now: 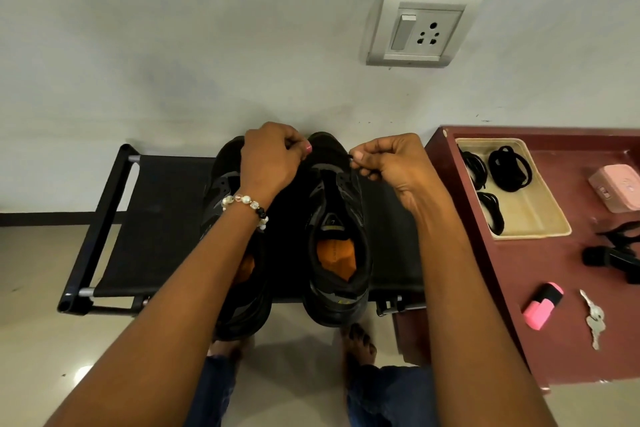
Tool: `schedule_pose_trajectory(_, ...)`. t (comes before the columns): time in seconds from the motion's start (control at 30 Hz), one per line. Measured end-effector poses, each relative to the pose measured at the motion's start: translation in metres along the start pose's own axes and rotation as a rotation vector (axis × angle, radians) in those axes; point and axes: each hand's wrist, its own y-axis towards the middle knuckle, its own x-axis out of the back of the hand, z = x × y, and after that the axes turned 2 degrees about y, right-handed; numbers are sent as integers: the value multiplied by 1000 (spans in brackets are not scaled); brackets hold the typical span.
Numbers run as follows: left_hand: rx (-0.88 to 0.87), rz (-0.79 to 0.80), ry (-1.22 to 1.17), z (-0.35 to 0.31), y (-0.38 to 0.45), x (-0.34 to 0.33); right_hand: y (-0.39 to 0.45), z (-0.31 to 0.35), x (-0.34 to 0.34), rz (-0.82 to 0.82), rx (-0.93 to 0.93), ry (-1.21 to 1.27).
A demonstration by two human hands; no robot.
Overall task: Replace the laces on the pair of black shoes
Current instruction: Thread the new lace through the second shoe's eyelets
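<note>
writing first: the only legible mark was a "7" on the tongue tag of the right-hand shoe (337,229), at centre frame; faint print on its orange insole was too small for us to read. no brand could be made out anywhere.

the pair sat side by side, toes toward the wall, on a black fabric stool (162,218) at mid-frame. both were black with grey panels and orange insoles. the left-hand shoe (221,191) was largely hidden under our left forearm. the right-hand shoe's throat lay open, eyelets showing along its edges; we could not tell how far it was laced.

our left hand (268,161), beaded bracelet (247,206) at the wrist, was curled above the shoes' toes with fingertips pinched together; what it held was hidden. our right hand (388,166) pinched a thin black lace end (352,160) between thumb and forefinger, just over the right-hand shoe's toe.

right of frame, a maroon table (519,270) carried a beige tray (533,211) with three coiled bundles of black laces (509,166). also on the table: a pink case (616,187), a black object we could not identify, a pink highlighter (542,305) and keys (594,317). a wall socket (420,29) sat upper right.
</note>
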Motion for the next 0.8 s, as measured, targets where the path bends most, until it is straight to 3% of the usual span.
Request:
schedule_pose_trajectory(0.17, -161, 134, 95, -8, -3, -6, 0, 0, -11, -3, 53, -79)
schedule_pose_trajectory(0.27, -156, 208, -138, -13, -6, -11, 2, -1, -14, -9, 89, -186)
schedule_pose_trajectory(0.37, -100, 161, -192, -12, -7, -17, 1, -1, -15, -13, 71, -187)
schedule_pose_trajectory(0.53, -162, 257, 2, -10, -7, -18, -2, -4, -19, -26, 14, -184)
schedule_pose_trajectory(0.67, -172, 226, 57, -10, -8, -25, -3, -5, -19, -55, -43, -176)
schedule_pose_trajectory(0.8, -93, 218, 129, -3, -10, -35, -9, -4, -17, 104, -173, -467)
